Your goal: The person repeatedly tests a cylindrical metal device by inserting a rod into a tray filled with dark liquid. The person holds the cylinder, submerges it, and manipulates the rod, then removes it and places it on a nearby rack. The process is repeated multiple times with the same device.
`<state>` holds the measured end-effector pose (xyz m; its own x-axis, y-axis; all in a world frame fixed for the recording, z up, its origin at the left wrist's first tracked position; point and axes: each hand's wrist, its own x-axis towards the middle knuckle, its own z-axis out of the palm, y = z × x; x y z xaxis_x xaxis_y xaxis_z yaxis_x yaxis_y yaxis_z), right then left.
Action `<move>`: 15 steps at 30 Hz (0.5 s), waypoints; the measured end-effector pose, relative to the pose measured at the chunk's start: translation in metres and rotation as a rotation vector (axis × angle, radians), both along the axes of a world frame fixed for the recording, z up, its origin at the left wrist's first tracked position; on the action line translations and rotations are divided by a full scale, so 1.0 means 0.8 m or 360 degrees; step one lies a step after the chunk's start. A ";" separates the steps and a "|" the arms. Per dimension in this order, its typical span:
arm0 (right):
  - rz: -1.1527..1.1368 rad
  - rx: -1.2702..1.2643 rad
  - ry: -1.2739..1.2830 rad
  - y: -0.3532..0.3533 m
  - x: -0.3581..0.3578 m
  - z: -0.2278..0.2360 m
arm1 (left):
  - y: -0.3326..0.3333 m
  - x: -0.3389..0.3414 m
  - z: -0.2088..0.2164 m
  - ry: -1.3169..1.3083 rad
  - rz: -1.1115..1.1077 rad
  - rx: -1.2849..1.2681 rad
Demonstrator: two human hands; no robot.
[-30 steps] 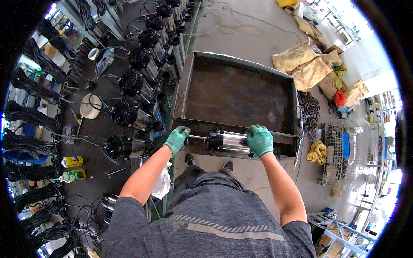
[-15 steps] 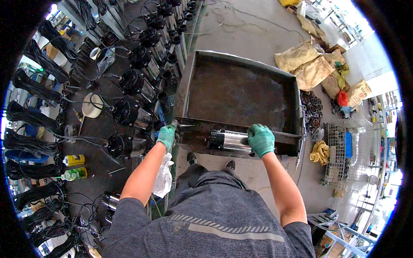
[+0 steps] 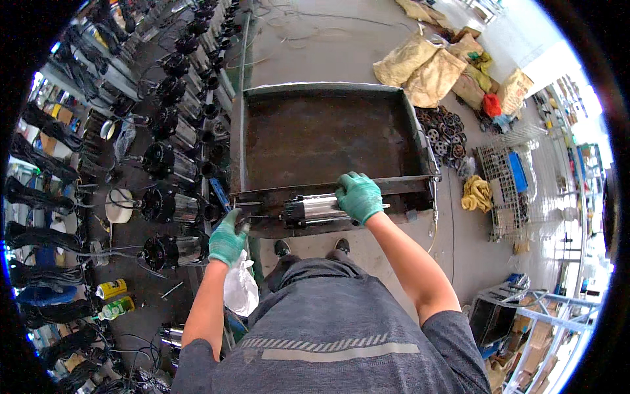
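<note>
A shiny metal motor cylinder [image 3: 308, 210] lies across the near rim of a big rusty steel tray [image 3: 328, 138]. My right hand [image 3: 358, 196], in a green glove, grips the cylinder's right end. My left hand [image 3: 228, 240], also green-gloved, is closed around the black cable end [image 3: 246, 217] that sticks out of the cylinder's left side, just past the tray's corner. The inside of the tray shows only bare brown metal.
Rows of black and silver motors [image 3: 167, 207] with coiled cables stand on the bench at my left. Two spray cans [image 3: 111, 299] lie lower left. Tan sacks [image 3: 423, 69], dark metal rings [image 3: 446, 131] and a wire basket [image 3: 508, 180] sit on the floor at right.
My left hand has slid leftward and down off the cylinder onto the cable end. The view has tilted, so the tray sits more centred.
</note>
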<state>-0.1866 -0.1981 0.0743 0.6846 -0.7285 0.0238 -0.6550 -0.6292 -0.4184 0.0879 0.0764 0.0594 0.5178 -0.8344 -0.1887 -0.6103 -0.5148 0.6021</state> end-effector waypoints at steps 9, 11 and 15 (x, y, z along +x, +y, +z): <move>-0.0242 0.0243 0.0163 -0.090 -0.117 -0.024 | -0.096 -0.120 0.050 -0.0212 -0.0428 0.0550; 0.0209 0.0589 0.0644 -0.095 -0.148 -0.034 | -0.122 -0.133 0.062 -0.0268 -0.0472 0.0692; -0.0131 0.1488 0.0500 -0.107 -0.177 -0.139 | -0.141 -0.132 0.057 -0.0328 -0.0554 0.0719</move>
<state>-0.3283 -0.2835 -0.0366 0.5078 -0.4068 -0.7593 -0.8481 -0.0816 -0.5235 -0.0177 -0.0367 0.1047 0.2920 -0.8221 -0.4887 -0.8696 -0.4410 0.2222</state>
